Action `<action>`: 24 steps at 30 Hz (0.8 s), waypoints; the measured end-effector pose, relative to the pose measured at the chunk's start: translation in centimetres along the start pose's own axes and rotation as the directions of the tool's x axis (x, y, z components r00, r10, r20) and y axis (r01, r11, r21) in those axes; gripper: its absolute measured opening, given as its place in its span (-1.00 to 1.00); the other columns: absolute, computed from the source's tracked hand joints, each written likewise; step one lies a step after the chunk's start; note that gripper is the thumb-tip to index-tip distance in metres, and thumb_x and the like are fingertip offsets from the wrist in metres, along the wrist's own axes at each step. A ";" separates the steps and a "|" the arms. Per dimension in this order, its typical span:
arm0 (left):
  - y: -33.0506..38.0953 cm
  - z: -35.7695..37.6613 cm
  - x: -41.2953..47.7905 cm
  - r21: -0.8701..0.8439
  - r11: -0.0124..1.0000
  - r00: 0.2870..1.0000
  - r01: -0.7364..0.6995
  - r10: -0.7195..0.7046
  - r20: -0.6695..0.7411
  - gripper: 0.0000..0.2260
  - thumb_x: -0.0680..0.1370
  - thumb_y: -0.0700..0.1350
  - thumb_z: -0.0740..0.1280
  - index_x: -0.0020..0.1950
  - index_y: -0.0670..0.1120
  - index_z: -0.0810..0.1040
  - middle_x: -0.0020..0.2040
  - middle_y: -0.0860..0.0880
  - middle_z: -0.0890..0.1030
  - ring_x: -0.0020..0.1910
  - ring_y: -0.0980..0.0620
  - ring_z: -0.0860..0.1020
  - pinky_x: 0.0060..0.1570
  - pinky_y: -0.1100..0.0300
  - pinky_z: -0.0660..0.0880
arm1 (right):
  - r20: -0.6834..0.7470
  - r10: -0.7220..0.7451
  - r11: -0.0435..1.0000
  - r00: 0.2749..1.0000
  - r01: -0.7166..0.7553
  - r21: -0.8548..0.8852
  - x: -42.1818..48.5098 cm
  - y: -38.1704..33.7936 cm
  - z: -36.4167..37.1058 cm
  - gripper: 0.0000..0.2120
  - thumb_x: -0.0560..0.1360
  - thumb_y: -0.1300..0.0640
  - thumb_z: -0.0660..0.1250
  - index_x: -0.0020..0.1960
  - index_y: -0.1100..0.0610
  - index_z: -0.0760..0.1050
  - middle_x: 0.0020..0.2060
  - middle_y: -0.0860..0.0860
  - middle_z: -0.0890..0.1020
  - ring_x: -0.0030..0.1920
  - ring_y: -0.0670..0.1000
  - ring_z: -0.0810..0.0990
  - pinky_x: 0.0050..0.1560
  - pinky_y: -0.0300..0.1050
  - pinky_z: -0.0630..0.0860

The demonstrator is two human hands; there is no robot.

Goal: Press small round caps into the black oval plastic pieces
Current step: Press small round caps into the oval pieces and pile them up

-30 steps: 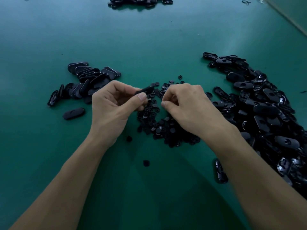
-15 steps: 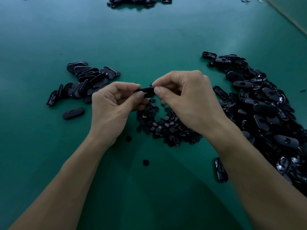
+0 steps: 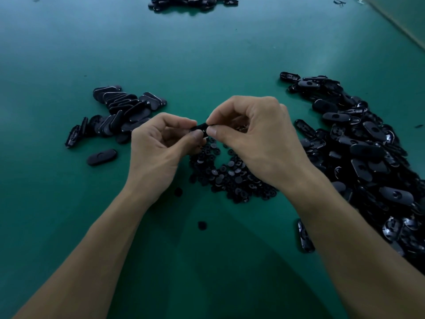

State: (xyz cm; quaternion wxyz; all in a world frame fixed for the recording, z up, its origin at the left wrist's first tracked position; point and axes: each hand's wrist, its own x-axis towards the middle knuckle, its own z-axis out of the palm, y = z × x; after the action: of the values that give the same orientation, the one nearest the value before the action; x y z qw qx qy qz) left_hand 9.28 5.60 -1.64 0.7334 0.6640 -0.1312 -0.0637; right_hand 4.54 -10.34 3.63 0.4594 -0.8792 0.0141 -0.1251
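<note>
A black oval piece [image 3: 199, 128] is pinched between thumb and fingers of the left hand [image 3: 158, 153] above the green table [image 3: 207, 54]; its other end is pinched by the right hand [image 3: 259, 143]; a heap of small round caps [image 3: 230, 176] lies just beneath; whether a cap is gripped cannot be told.

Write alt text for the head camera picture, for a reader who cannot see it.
Two bare hands, the left hand and the right hand, pinch one black oval piece between their fingertips above a heap of small round caps on a green table. Piles of oval pieces lie at the left and right.
</note>
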 end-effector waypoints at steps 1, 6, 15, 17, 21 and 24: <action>0.0 0.0 0.0 0.016 1.000 1.000 -0.005 0.005 0.002 -0.85 0.41 -0.18 0.49 -0.06 -0.13 0.60 -0.23 -0.05 0.71 -0.23 0.03 0.69 -0.16 0.22 0.63 | -0.006 -0.002 1.000 1.000 0.002 -0.001 0.0 0.0 0.0 -0.91 0.46 0.19 0.51 -0.14 0.02 0.66 -0.32 -0.17 0.66 -0.27 -0.25 0.62 -0.21 -0.46 0.46; 0.0 -0.3 0.1 0.027 1.000 1.000 -0.015 0.015 0.007 -0.85 0.39 -0.15 0.50 -0.08 -0.09 0.61 -0.26 0.03 0.70 -0.26 0.10 0.68 -0.16 0.26 0.61 | -0.025 0.018 1.000 1.000 -0.018 0.010 0.0 -0.1 0.3 -0.93 0.47 0.20 0.50 -0.12 0.04 0.67 -0.32 -0.17 0.67 -0.26 -0.24 0.64 -0.20 -0.45 0.48; -0.2 -0.3 0.0 0.003 1.000 1.000 -0.022 0.022 0.020 -0.86 0.40 -0.17 0.52 -0.10 -0.10 0.61 -0.23 -0.03 0.71 -0.24 0.06 0.69 -0.16 0.25 0.61 | -0.061 0.033 0.999 0.998 -0.032 0.016 0.0 -0.4 1.1 -0.93 0.47 0.20 0.49 -0.13 0.05 0.69 -0.33 -0.17 0.67 -0.28 -0.25 0.64 -0.21 -0.45 0.50; -0.1 -0.2 0.0 0.026 0.999 0.999 -0.027 0.026 0.034 -0.85 0.39 -0.15 0.52 -0.11 -0.09 0.61 -0.24 -0.04 0.71 -0.24 0.06 0.67 -0.14 0.23 0.62 | -0.066 0.050 0.998 0.997 -0.048 0.026 0.0 -0.5 1.3 -0.92 0.47 0.21 0.49 -0.13 0.04 0.68 -0.34 -0.16 0.66 -0.29 -0.25 0.63 -0.23 -0.46 0.49; 0.0 -0.2 0.0 0.026 0.999 0.999 -0.030 0.029 0.033 -0.85 0.38 -0.15 0.50 -0.11 -0.10 0.60 -0.25 0.02 0.70 -0.25 0.12 0.65 -0.15 0.28 0.60 | -0.050 0.084 0.996 0.995 -0.084 -0.006 0.0 -0.6 1.6 -0.92 0.47 0.21 0.46 -0.15 0.04 0.66 -0.37 -0.15 0.65 -0.31 -0.23 0.62 -0.28 -0.48 0.46; 0.0 -0.1 0.0 0.013 0.999 0.999 -0.030 0.030 0.028 -0.87 0.38 -0.17 0.49 -0.11 -0.09 0.59 -0.24 0.06 0.71 -0.24 0.16 0.65 -0.15 0.31 0.58 | -0.020 0.110 0.993 0.994 -0.111 -0.032 0.0 -0.7 1.6 -0.93 0.48 0.19 0.45 -0.15 0.05 0.66 -0.37 -0.15 0.63 -0.31 -0.24 0.60 -0.30 -0.49 0.44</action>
State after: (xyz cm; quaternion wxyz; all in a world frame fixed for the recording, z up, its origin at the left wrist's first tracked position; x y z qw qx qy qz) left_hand 9.34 5.69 -1.64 0.7281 0.6657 -0.1518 -0.0610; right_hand 4.85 -8.70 3.33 0.4510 -0.8833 0.0691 -0.1075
